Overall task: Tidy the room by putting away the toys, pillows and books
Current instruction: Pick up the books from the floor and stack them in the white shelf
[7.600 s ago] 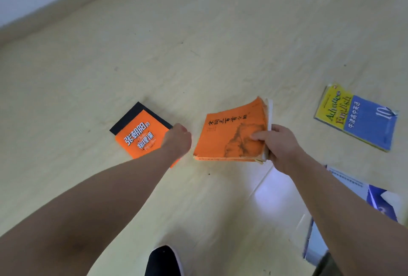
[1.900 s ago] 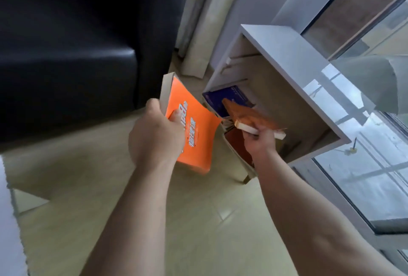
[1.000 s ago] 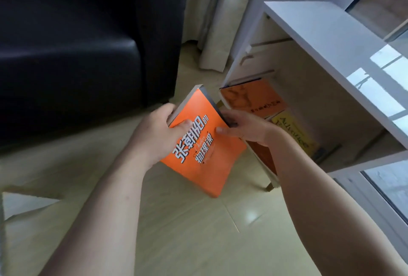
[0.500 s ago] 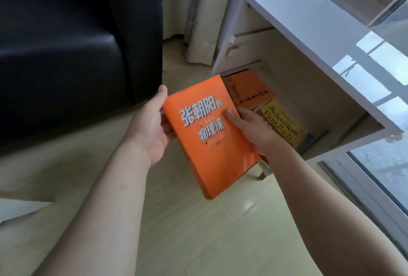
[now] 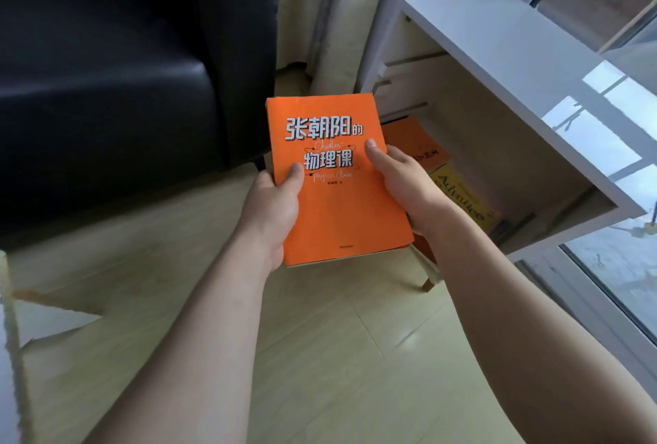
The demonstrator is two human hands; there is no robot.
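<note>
The left hand (image 5: 272,210) and right hand (image 5: 405,184) both grip a bright orange paperback book (image 5: 334,194) with white Chinese lettering, thumbs on its cover, in front of the white shelf unit (image 5: 505,52). An orange book (image 5: 416,141) and a yellow book (image 5: 462,198) lie inside it. A black leather sofa (image 5: 106,70) stands left.

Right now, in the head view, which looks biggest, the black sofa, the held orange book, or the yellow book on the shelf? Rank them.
1. black sofa
2. orange book, enlarged by nearness to the camera
3. yellow book, partly hidden, so true size unsure
</note>
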